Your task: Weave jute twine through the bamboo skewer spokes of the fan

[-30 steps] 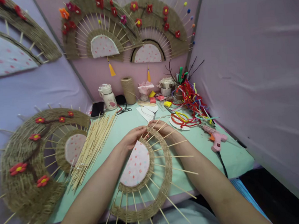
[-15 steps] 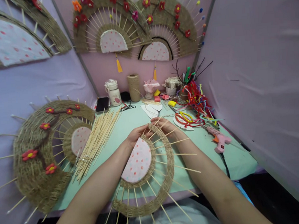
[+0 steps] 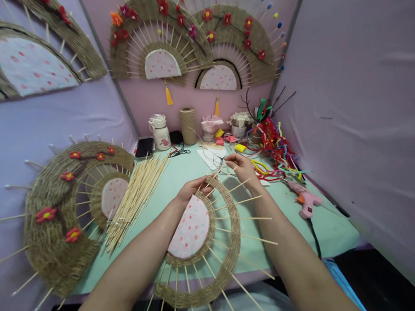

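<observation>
A half-round woven fan [image 3: 235, 216] is tilted over the table's front edge, its thin wooden sticks fanning out past an outer band of twine weave. Its core is a half circle of spotted white fabric [image 3: 190, 227]. My left hand [image 3: 191, 190] is closed on the fan's far end, fingers partly hidden behind the weave. Just right of that end, my right hand [image 3: 242, 168] is raised in a pinch on a thin strand of twine, which is hard to make out near the fingertips.
Loose sticks [image 3: 138, 194] lie left beside a finished flowered fan [image 3: 52, 239]. At the back stand a white bottle [image 3: 160, 133], a twine spool [image 3: 188, 128] and a phone [image 3: 144, 147]. Rightward are red pipe cleaners [image 3: 272, 138] and a pink glue gun [image 3: 305, 200].
My right hand has moved off the fan's end, a little up and to the right, in a pinch. My left hand keeps its hold on the fan. The view has shifted slightly.
</observation>
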`<state>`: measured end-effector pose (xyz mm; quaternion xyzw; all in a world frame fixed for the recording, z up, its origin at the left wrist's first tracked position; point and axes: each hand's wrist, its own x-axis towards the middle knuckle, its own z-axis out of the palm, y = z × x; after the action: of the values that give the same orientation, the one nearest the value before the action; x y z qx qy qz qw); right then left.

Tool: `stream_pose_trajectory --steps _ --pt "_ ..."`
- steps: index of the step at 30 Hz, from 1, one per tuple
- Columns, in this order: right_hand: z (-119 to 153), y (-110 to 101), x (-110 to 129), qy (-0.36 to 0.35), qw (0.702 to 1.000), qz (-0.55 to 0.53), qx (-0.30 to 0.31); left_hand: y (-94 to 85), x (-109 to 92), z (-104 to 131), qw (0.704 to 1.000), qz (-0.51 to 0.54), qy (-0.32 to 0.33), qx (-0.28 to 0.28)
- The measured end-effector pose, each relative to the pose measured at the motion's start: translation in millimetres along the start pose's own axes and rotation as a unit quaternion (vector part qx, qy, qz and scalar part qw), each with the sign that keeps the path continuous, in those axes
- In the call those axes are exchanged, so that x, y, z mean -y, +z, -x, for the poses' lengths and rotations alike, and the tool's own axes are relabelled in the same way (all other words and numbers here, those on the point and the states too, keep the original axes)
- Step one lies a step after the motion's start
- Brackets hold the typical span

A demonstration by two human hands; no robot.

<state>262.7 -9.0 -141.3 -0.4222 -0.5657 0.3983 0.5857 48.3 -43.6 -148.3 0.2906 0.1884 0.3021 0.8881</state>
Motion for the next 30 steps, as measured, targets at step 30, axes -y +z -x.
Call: stream_pose_trajectory --steps 30 --pt "-8 40 -26 0.051 0.999 -0.011 -0.01 2.3 8 -4 1.0 -0.004 -0.015 -0.02"
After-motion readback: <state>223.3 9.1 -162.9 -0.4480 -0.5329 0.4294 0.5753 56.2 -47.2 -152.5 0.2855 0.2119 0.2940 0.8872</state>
